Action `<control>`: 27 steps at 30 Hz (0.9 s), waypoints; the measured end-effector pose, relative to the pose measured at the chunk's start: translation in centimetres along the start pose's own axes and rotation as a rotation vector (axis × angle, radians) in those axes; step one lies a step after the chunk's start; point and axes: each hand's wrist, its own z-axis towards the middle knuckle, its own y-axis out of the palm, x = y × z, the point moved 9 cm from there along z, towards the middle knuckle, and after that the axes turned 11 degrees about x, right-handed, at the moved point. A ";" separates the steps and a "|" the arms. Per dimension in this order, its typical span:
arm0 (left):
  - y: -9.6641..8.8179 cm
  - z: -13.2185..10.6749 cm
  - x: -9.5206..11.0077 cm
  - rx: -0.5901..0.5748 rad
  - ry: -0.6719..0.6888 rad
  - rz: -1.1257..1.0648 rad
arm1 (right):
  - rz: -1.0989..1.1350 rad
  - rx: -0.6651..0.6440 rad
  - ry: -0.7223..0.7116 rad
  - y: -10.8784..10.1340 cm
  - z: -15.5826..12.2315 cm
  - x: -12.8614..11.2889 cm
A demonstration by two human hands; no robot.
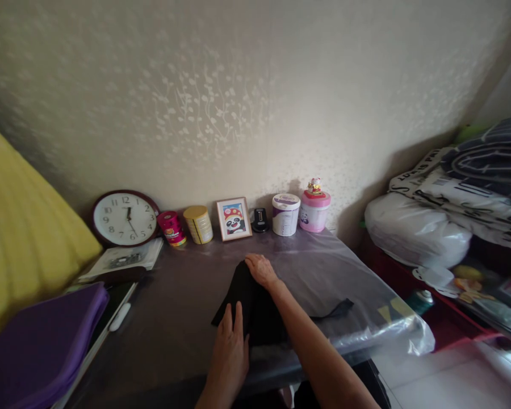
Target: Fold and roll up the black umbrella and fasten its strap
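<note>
A piece of black cloth [266, 318], perhaps a folded garment, lies on the plastic-covered table in front of me. A thin dark strip [336, 309] of it stretches out to the right. My left hand [230, 346] rests on the near left part of the cloth, its fingers stretched out and the thumb apart. At the far edge of the cloth, my right hand [262, 270] has its fingers bent over the fabric, and the forearm crosses above the cloth's right side. Part of the cloth is hidden beneath my hands and arm.
Along the wall stand a clock [125, 218], a pink can [171, 228], a yellow tin [198, 224], a panda picture frame [234, 219] and two tubs [285, 215]. Purple folded material [46, 346] lies left. Bagged bedding [417, 227] is piled right of the table [170, 329].
</note>
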 end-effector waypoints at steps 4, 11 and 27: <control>-0.2 0.1 0.2 -0.036 0.000 0.010 | 0.039 0.114 0.225 -3.9 -1.2 4.6; -1.0 0.2 0.5 0.002 0.040 0.013 | 0.255 0.039 0.494 -5.9 -7.2 8.1; -1.3 0.1 0.5 0.034 0.038 0.003 | 0.189 0.118 0.447 -6.9 -8.0 6.7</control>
